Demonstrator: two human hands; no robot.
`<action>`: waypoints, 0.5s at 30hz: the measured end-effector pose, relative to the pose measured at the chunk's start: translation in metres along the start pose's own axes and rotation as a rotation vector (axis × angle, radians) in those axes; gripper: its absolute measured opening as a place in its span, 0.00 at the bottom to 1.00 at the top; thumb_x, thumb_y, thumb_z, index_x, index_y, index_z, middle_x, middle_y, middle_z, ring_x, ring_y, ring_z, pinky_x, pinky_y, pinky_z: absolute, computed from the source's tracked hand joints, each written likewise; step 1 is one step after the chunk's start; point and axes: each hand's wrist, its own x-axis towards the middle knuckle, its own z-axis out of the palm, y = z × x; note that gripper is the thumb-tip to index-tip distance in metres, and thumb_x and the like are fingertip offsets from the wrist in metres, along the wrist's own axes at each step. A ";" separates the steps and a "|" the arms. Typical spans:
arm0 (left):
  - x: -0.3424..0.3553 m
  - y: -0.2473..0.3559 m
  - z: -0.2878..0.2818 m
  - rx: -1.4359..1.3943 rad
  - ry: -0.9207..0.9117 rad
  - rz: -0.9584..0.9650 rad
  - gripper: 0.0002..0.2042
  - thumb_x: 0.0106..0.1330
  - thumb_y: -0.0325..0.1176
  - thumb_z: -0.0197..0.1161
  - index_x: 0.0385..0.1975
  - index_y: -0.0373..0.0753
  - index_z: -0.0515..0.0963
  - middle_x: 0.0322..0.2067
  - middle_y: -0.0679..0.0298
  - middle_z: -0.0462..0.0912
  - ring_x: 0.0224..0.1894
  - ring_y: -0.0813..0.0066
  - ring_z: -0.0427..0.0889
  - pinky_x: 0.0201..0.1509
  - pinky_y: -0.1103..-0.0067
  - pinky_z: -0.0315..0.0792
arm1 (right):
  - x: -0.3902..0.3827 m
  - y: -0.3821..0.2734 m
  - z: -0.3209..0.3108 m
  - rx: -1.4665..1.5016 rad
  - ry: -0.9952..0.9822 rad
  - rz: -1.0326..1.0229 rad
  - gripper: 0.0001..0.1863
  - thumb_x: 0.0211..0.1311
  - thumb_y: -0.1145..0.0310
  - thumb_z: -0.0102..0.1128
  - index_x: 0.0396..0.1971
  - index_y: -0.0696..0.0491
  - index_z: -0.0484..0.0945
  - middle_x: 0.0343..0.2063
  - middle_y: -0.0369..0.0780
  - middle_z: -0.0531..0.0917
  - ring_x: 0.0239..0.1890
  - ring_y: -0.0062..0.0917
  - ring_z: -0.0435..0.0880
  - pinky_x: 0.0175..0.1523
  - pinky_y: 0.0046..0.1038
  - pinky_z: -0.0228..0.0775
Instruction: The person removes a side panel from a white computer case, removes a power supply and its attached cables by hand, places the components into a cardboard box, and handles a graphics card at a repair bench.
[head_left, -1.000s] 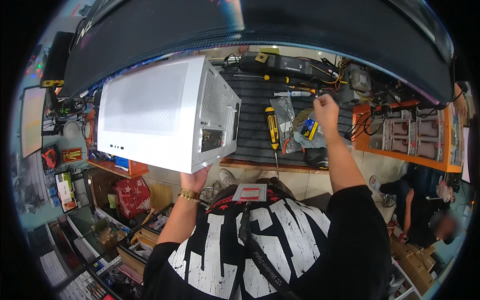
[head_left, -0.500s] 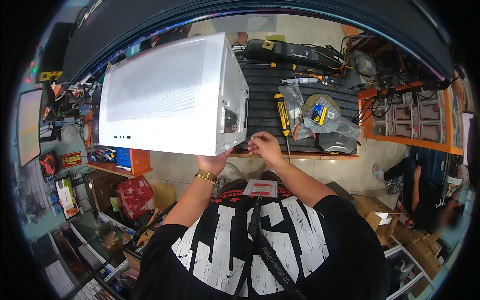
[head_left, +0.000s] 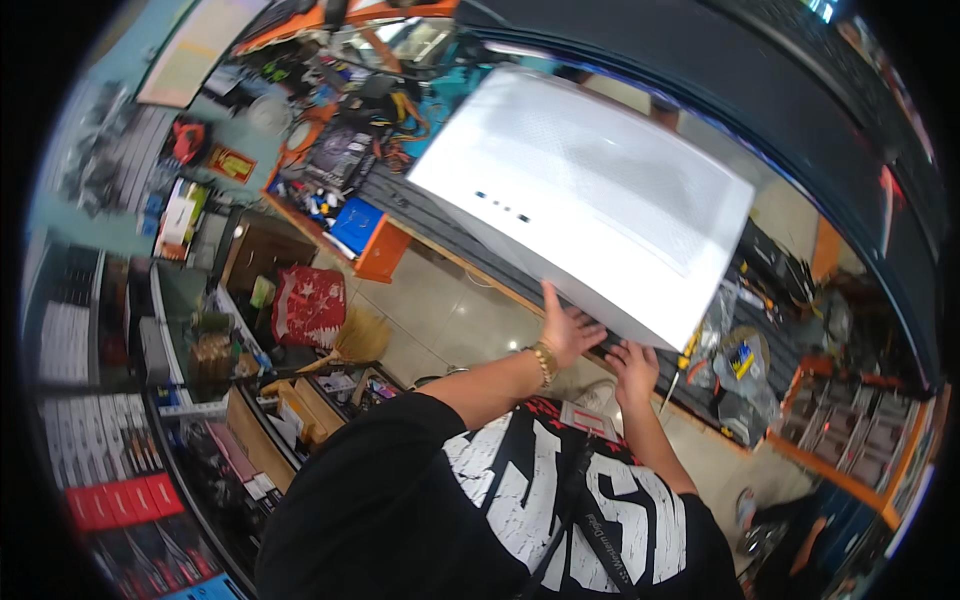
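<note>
A head-worn fisheye looks down over the workbench (head_left: 397,201).

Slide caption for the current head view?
Left hand and right hand at the near side of a white computer case.

Right hand (head_left: 634,374) is now up by the white case (head_left: 585,190), maybe touching its edge; left hand (head_left: 571,334) now shows spread fingers.
</note>
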 end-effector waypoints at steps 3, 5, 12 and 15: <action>0.003 0.000 -0.009 0.009 -0.060 -0.049 0.73 0.50 0.94 0.34 0.80 0.27 0.38 0.79 0.38 0.46 0.78 0.36 0.56 0.79 0.54 0.59 | 0.002 -0.001 0.004 -0.089 -0.057 -0.037 0.10 0.74 0.68 0.61 0.46 0.57 0.74 0.36 0.41 0.82 0.33 0.29 0.85 0.34 0.32 0.83; 0.004 -0.001 -0.009 0.028 -0.072 -0.064 0.73 0.51 0.93 0.33 0.80 0.28 0.39 0.79 0.38 0.47 0.78 0.37 0.56 0.78 0.55 0.59 | 0.006 -0.006 0.003 -0.205 -0.046 -0.001 0.10 0.75 0.66 0.60 0.46 0.57 0.74 0.34 0.39 0.80 0.31 0.28 0.84 0.30 0.31 0.81; 0.010 -0.003 -0.008 0.049 -0.075 -0.069 0.72 0.52 0.93 0.33 0.81 0.29 0.39 0.79 0.40 0.48 0.75 0.40 0.62 0.77 0.57 0.61 | 0.024 -0.009 -0.006 -0.333 -0.151 0.024 0.16 0.80 0.59 0.50 0.30 0.51 0.68 0.20 0.37 0.72 0.20 0.25 0.74 0.23 0.29 0.64; 0.010 -0.004 -0.007 0.045 -0.057 -0.072 0.72 0.51 0.93 0.33 0.80 0.28 0.38 0.79 0.40 0.48 0.75 0.41 0.61 0.77 0.57 0.61 | 0.030 -0.004 -0.007 -0.339 -0.156 0.063 0.19 0.80 0.55 0.48 0.27 0.49 0.66 0.19 0.37 0.70 0.18 0.27 0.71 0.22 0.30 0.61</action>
